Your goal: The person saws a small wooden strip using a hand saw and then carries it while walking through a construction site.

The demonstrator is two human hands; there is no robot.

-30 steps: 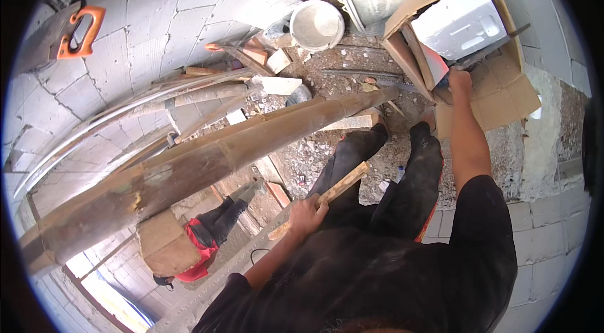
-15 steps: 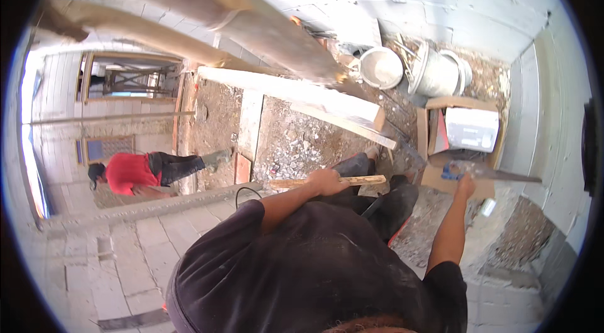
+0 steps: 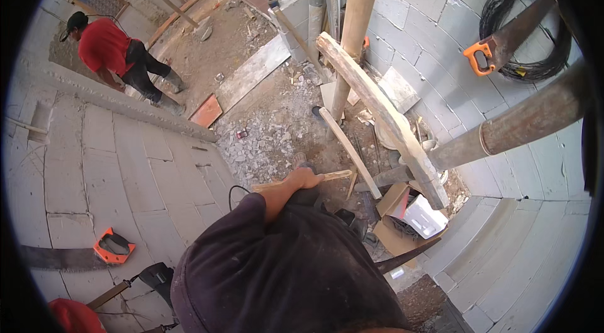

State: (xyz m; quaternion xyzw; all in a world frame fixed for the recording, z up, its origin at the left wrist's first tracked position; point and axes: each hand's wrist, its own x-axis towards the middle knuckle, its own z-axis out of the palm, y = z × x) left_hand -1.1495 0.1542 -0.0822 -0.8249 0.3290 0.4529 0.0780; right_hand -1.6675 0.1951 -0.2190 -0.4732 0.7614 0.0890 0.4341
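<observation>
In the head view, the left hand [image 3: 304, 177] wraps around a wooden stick [image 3: 336, 175] jutting from both sides of it, while a saw blade [image 3: 409, 255] shows right of the torso [image 3: 283, 257] (right hand hidden, state impossible to tell).

Head-worn fisheye, looking down, torso [image 3: 283, 264] close below.

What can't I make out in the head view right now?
All in the head view:
Right hand: hidden behind the dark shirt.
Dark blade: lower-left end hidden by the dark shirt.
Wooden stick: middle covered by the left hand and forearm.
Red object, lower left: cut off by the lower edge.
</observation>
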